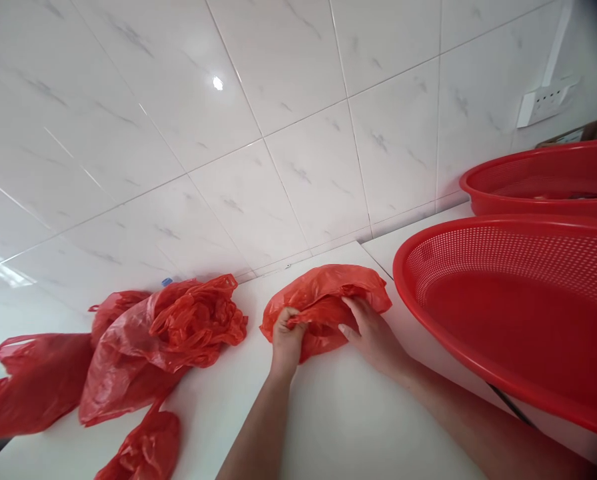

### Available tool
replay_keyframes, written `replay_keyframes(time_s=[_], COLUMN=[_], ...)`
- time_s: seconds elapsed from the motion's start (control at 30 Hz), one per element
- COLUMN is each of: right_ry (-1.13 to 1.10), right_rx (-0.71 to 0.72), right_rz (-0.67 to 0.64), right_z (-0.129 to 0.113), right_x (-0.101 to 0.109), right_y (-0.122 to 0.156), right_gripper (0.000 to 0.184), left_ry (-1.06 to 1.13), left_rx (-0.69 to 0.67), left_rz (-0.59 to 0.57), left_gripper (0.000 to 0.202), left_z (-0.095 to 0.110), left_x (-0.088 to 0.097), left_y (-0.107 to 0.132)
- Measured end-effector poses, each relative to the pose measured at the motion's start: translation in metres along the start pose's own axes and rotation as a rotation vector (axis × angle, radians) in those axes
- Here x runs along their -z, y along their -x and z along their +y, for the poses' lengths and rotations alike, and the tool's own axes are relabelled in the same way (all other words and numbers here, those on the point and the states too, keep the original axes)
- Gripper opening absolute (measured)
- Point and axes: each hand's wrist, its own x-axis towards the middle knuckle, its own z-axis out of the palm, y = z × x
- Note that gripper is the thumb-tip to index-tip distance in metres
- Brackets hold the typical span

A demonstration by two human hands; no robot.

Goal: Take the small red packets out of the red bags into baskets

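Note:
A red plastic bag (323, 280) lies on the white table in front of me, its mouth facing me. My left hand (287, 333) pinches the bag's gathered edge between thumb and fingers. At the other side of the mouth is my right hand (371, 330), thumb and fingers apart, with the fingertips touching the bag's folds inside the opening. What the bag contains, if anything, is hidden.
Several filled red plastic bags (128, 353) are heaped on the left of the white table (328, 427). A large red perforated basket (503, 293) stands close on the right, with a second red basket (538, 167) behind it. The tiled wall (303, 167) carries a socket (548, 103).

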Motion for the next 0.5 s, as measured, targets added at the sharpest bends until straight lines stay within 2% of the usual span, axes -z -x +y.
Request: replay_keyframes(time_s=[0.07, 0.13, 0.2, 0.27, 0.33, 0.37, 0.43, 0.5], right_ry=[-0.027, -0.059, -0.088, -0.110, -0.128, -0.134, -0.144, -0.177], right_rx=[-0.039, -0.056, -0.052, -0.017, 0.012, 0.016, 0.008, 0.003], right_rz=[-0.021, -0.057, -0.067, -0.039, -0.001, 0.013, 0.019, 0.009], right_z=[-0.003, -0.007, -0.009, -0.010, -0.010, -0.010, -0.010, -0.011], right_x=[0.003, 0.005, 0.006, 0.006, 0.006, 0.005, 0.006, 0.007], right_y=[0.001, 0.001, 0.002, 0.002, 0.001, 0.001, 0.000, 0.000], right_gripper=[0.056, 0.057, 0.060, 0.067, 0.070, 0.064, 0.039, 0.022], left_ry=[0.117, 0.115, 0.064, 0.034, 0.020, -0.003, -0.087, -0.193], left_rx=[0.048, 0.055, 0.067, 0.081, 0.083, 0.077, 0.053, 0.007], left_rz=[0.063, 0.096, 0.079, -0.022, -0.200, -0.293, -0.422, -0.436], left_gripper=[0.020, 0.027, 0.035, 0.040, 0.041, 0.041, 0.043, 0.045], left_z=[-0.003, -0.006, -0.007, -0.003, 0.005, 0.010, 0.020, 0.029], left_x=[0.009, 0.017, 0.022, 0.022, 0.019, 0.016, 0.010, 0.003], left_y=[-0.004, -0.006, -0.006, -0.003, 0.002, 0.005, 0.009, 0.012])
